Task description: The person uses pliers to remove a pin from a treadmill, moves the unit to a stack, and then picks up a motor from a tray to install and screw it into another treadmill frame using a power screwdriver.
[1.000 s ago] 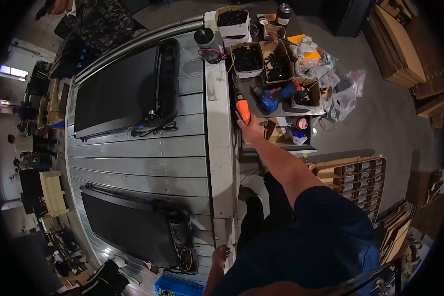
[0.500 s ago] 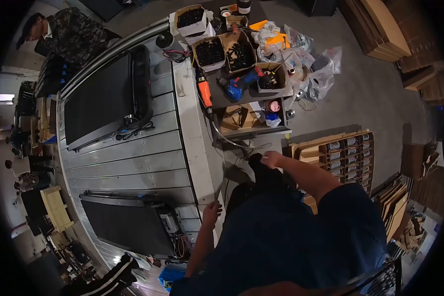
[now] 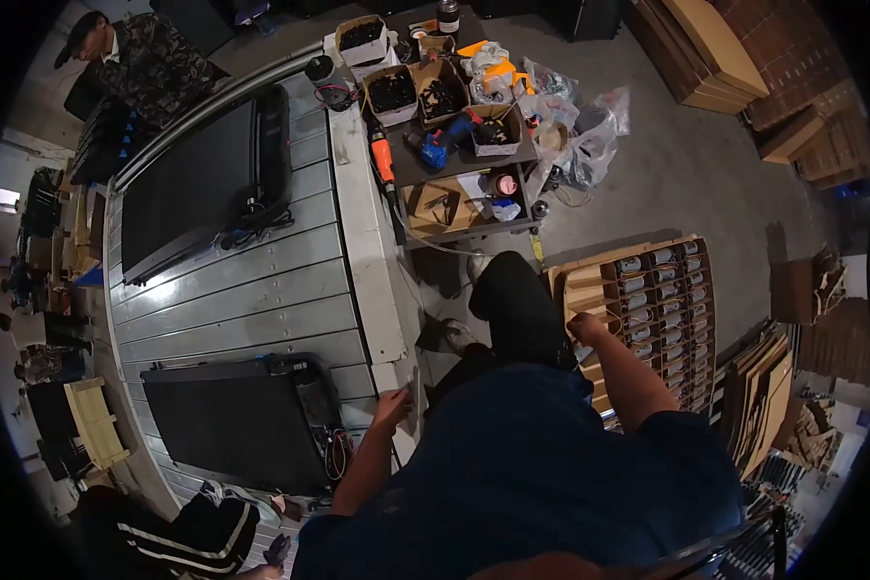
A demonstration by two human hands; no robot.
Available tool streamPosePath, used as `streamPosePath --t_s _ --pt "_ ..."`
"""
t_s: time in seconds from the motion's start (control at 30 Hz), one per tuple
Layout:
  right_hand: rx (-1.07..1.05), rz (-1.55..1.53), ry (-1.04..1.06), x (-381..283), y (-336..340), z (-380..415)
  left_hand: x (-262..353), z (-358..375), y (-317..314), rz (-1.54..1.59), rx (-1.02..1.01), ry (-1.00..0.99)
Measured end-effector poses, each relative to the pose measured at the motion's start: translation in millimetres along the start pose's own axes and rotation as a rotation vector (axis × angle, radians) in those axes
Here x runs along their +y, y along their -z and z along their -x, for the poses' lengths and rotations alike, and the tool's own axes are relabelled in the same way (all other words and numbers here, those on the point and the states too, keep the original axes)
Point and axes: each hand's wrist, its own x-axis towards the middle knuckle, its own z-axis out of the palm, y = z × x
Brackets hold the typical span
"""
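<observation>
We see the large slatted metal table (image 3: 290,309), a black machine (image 3: 232,425) lying on it. On our right is the divided crate (image 3: 584,292). Our right hand (image 3: 587,329) is curled at it; whether it grasps something, we cannot tell. Our left hand (image 3: 392,406) is released, at the table's edge. Small cylindrical motors (image 3: 635,301) lie in the crate's compartments.

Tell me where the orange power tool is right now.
In the head view, the orange power tool is left of centre in the upper half, between the bench's pale edge and the blue drill.
</observation>
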Motion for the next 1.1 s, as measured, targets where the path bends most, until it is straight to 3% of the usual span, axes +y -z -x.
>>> streamPosePath --t_s 0.1,0.23,0.43,0.63,0.7,0.8,0.87,0.93,1.0,1.1 --pt "0.113 -0.070 0.073 -20 -7 23 27 36 -25 0.053 0.178 -0.101" --pt "0.278 0.091 0.252 -33 -3 19 25 17 -10 0.002 0.133 -0.089" --pt "0.267 0.157 0.222 -62 10 37 14 12 -8 0.085 0.120 -0.090" --pt "0.166 0.149 0.220 -79 -1 44 -15 1 19 0.268 -0.052 -0.130" --pt "0.124 0.221 0.246 -92 2 55 -25 -6 30 0.206 -0.018 -0.146" --pt "0.151 0.129 0.366 -44 -21 -14 -10 6 27 0.225 0.037 -0.174" --pt "0.112 0.443 0.474 -49 -11 -13 -7 8 25 0.253 0.032 -0.173" --pt "0.113 0.543 0.481 -61 -2 2 -11 3 28 0.256 -0.016 -0.158" --pt "0.162 0.420 0.395 -75 3 26 -16 -1 27 0.209 0.033 -0.153" --pt "0.201 0.423 0.476 -81 8 44 -13 -6 25 0.175 0.090 -0.203"
